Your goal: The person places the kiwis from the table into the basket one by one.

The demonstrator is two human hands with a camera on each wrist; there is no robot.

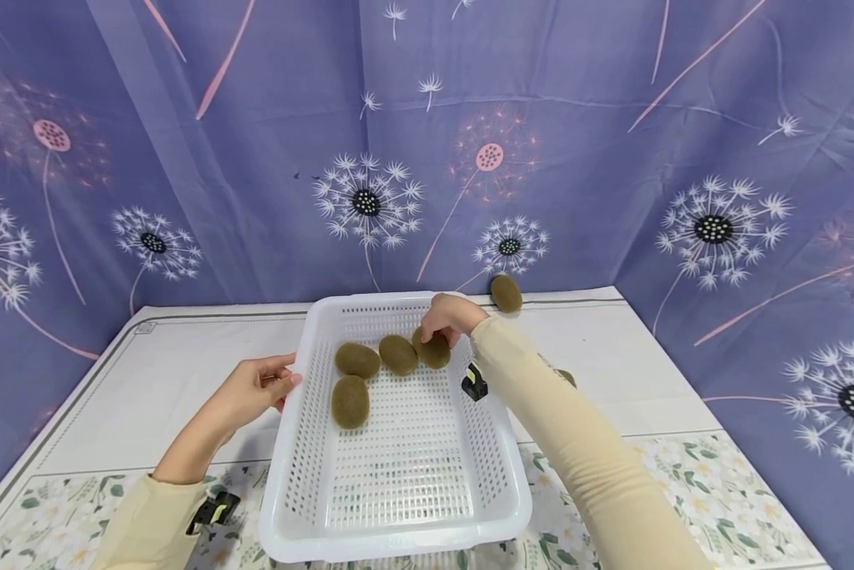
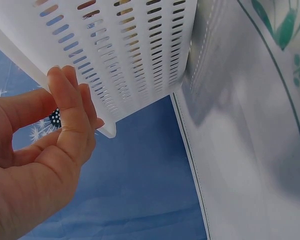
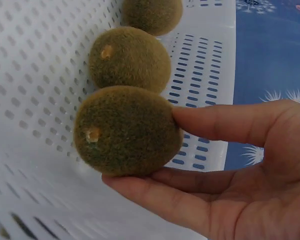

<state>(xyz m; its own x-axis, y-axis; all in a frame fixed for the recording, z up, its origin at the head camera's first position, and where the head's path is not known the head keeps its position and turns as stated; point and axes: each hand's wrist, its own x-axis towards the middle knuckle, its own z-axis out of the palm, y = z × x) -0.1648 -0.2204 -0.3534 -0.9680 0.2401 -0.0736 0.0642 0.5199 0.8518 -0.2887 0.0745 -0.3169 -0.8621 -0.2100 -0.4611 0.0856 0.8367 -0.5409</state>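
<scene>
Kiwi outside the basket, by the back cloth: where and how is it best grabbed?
Probably round its middle, coming from above and the near side: this kiwi is a plump oval with no handle, and the patterned cloth rises behind it.

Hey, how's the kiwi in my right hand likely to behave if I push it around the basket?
The kiwi would probably roll, though a bit unevenly, as it's rounded but oval. Its fuzzy skin suggests it shouldn't slip easily from your right hand. The neighboring kiwi close beside it might block it or get nudged along.
</scene>
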